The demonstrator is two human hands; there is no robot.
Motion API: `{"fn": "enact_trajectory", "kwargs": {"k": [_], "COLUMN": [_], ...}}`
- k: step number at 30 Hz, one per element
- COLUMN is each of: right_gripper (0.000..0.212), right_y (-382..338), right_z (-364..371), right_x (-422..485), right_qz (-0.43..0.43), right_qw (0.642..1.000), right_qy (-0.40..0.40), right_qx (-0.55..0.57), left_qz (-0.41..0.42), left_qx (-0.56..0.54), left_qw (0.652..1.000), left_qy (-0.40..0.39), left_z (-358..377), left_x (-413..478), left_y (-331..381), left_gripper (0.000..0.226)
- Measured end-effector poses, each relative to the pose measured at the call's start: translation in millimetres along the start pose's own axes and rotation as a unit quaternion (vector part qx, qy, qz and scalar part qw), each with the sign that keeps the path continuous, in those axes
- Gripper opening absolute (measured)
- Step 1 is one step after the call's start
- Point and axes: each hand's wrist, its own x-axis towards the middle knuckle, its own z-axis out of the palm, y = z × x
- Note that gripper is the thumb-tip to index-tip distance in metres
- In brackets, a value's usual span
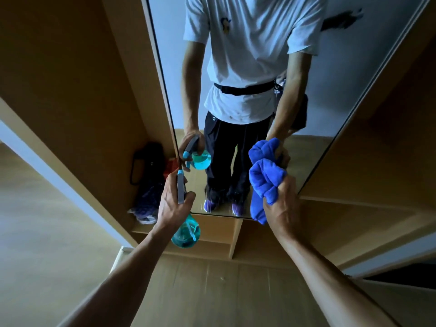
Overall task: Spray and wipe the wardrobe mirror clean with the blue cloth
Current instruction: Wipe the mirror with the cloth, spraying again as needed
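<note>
In front of wardrobe mirror (169,43) — my left hand (173,201) wrapped round spray bottle (186,232), nozzle up close to glass near its left edge. Right hand (280,201) clutching bunched blue cloth (264,182) — cloth touching mirror, lower right part.

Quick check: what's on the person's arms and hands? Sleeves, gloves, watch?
Left hand and right hand are bare: no gloves, rings or watch visible. Forearms are bare too. The mirror shows short white T-shirt sleeves ending above the elbows.
</note>
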Motion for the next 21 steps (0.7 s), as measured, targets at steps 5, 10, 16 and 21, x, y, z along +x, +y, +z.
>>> {"fn": "enact_trajectory", "kwargs": {"k": [5,10,16,21], "right_gripper": [0.04,0.039,0.042,0.04], "right_y": [-42,-81,-101,-73], "right_z": [39,77,85,54], "right_x": [-2,-9,-10,-5], "right_qz": [-0.03,-0.076,-0.104,-0.048], "right_qw": [0.999,0.993,0.989,0.998], "right_qy": [-0.027,-0.092,-0.104,-0.043], "right_qx": [0.002,-0.025,-0.01,-0.005], "left_qz": [-0.042,-0.058,-0.067,-0.04], "left_qx": [-0.011,-0.02,-0.025,-0.039], "left_qw": [0.999,0.998,0.997,0.998], "left_qy": [-0.007,-0.007,-0.029,-0.025], "left_z": [-11,-19,-26,-29], "left_x": [4,9,13,18], "left_y": [0,2,0,-4], "left_gripper": [0.048,0.045,0.043,0.042]}}
